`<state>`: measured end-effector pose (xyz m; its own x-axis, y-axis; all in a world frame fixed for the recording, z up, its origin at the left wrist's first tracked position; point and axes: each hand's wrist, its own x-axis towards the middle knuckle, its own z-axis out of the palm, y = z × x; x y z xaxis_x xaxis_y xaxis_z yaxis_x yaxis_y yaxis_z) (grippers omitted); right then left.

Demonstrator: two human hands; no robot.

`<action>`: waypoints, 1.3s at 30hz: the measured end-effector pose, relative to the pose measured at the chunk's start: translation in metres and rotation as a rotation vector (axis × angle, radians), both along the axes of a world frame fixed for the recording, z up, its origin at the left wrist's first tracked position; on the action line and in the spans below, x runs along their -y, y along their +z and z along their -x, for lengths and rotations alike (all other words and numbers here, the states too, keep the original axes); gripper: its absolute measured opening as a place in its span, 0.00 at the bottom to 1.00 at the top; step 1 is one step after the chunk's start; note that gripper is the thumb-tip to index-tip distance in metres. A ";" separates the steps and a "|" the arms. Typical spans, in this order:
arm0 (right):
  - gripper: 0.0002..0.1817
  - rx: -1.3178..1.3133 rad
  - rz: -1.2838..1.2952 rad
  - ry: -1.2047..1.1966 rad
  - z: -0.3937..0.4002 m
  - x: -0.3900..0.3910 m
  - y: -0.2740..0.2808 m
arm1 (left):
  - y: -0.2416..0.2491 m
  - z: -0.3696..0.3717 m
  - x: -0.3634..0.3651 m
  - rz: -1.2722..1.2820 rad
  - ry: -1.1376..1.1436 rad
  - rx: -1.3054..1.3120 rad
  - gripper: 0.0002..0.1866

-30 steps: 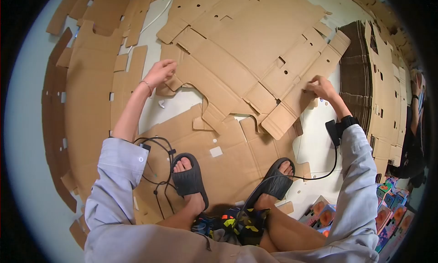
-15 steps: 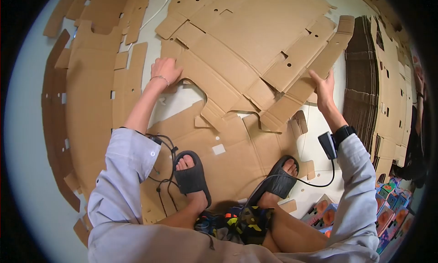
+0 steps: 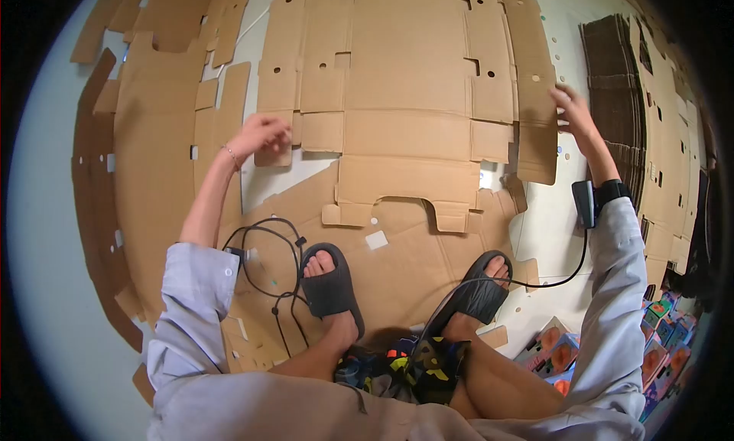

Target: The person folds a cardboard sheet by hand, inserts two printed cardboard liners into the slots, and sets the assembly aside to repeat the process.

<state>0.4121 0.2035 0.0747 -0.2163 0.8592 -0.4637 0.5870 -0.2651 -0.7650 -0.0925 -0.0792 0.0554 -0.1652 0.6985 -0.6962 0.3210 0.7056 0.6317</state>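
A large flat die-cut cardboard sheet (image 3: 409, 74) lies squared in front of me, with slots, round holes and a notched flap at its near end. My left hand (image 3: 264, 133) hovers by its left strip, over a small end flap (image 3: 273, 157). The left fingers are loosely bent and a little blurred, with nothing visible in them. At the opposite side, my right hand (image 3: 579, 118) has its fingers apart, fingertips right at the outer edge of the long right strip (image 3: 535, 97).
Another cardboard sheet (image 3: 306, 192) lies under my sandals (image 3: 330, 288). More large cardboard (image 3: 153, 158) covers the left side. A tall stack of cardboard (image 3: 615, 97) stands on the right, with colourful boxes (image 3: 661, 341) at lower right. A black cable (image 3: 566, 283) runs from my right wrist.
The cardboard sheet has swung from a slant to lying straight, its right strip now flat. My right hand has let go and moved outward; my left hand has come slightly nearer, off the sheet.
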 end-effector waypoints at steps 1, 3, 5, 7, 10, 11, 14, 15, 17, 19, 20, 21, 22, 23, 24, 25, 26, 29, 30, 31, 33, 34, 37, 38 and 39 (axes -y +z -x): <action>0.30 0.236 -0.055 0.079 -0.004 0.001 -0.010 | -0.009 0.009 0.001 -0.057 0.087 -0.071 0.15; 0.29 0.602 -0.542 0.330 -0.015 0.009 -0.023 | -0.014 0.011 0.005 -0.025 0.190 -0.164 0.17; 0.20 0.582 -0.643 0.350 -0.011 0.022 -0.019 | -0.007 -0.002 0.005 0.001 0.237 -0.127 0.19; 0.15 0.452 -0.514 0.462 -0.004 0.033 -0.015 | -0.015 -0.014 0.007 0.005 0.237 -0.087 0.22; 0.16 0.681 -0.508 0.807 0.016 0.064 -0.020 | -0.027 -0.032 0.001 0.021 0.268 -0.009 0.27; 0.17 0.687 -0.414 0.900 0.019 0.067 -0.029 | -0.030 -0.037 0.000 0.028 0.289 0.016 0.29; 0.20 0.438 -0.430 0.736 0.023 0.081 -0.048 | -0.033 -0.045 -0.005 -0.051 0.342 0.035 0.23; 0.21 0.373 -0.291 0.614 0.025 0.080 -0.048 | -0.031 -0.044 -0.006 -0.067 0.360 0.049 0.22; 0.21 0.246 -0.013 0.369 0.024 0.072 -0.045 | -0.024 -0.038 -0.006 -0.078 0.375 0.252 0.18; 0.15 -0.036 0.241 0.216 0.020 0.066 -0.038 | -0.017 -0.042 -0.006 -0.118 0.313 0.401 0.18; 0.14 -0.133 0.264 0.207 0.020 0.068 -0.036 | -0.018 -0.047 -0.007 -0.132 0.252 0.332 0.17; 0.12 -0.230 0.287 0.194 0.020 0.071 -0.035 | -0.019 -0.056 -0.009 -0.145 0.188 0.264 0.16; 0.12 -0.275 0.294 0.220 0.024 0.076 -0.035 | -0.020 -0.065 -0.011 -0.159 0.123 0.198 0.14; 0.12 -0.307 0.322 0.221 0.031 0.083 -0.035 | -0.020 -0.074 -0.015 -0.156 0.088 0.161 0.14; 0.13 -0.337 0.350 0.223 0.041 0.093 -0.031 | -0.019 -0.085 -0.020 -0.153 0.054 0.125 0.13; 0.14 -0.367 0.376 0.231 0.049 0.096 -0.030 | -0.019 -0.093 -0.023 -0.154 0.026 0.087 0.13; 0.16 -0.332 0.386 0.302 0.052 0.096 -0.038 | -0.027 -0.098 -0.025 -0.154 0.037 0.081 0.12; 0.23 -0.117 0.350 0.401 0.066 0.103 -0.053 | -0.036 -0.107 -0.033 -0.193 -0.094 -0.027 0.12; 0.24 -0.048 0.333 0.425 0.070 0.103 -0.052 | -0.043 -0.109 -0.033 -0.255 -0.082 -0.054 0.12; 0.25 0.020 0.315 0.449 0.072 0.102 -0.053 | -0.048 -0.107 -0.034 -0.253 -0.113 -0.100 0.12; 0.28 0.031 0.256 0.478 0.074 0.101 -0.055 | -0.050 -0.106 -0.035 -0.251 -0.174 -0.194 0.13; 0.29 0.035 0.226 0.492 0.076 0.099 -0.056 | -0.047 -0.108 -0.036 -0.246 -0.191 -0.254 0.14; 0.27 0.092 0.243 0.592 0.084 0.094 -0.059 | -0.045 -0.117 -0.036 -0.238 -0.249 -0.418 0.17; 0.27 0.120 0.199 0.585 0.089 0.095 -0.061 | -0.049 -0.121 -0.036 -0.245 -0.260 -0.466 0.19; 0.29 0.173 0.145 0.608 0.093 0.094 -0.062 | -0.050 -0.124 -0.035 -0.253 -0.270 -0.515 0.20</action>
<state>0.3190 0.1093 0.0131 -0.5565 0.5327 -0.6376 0.7764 0.0602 -0.6274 0.0312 -0.0439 0.0053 -0.2298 0.8949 -0.3825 0.7743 0.4062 0.4852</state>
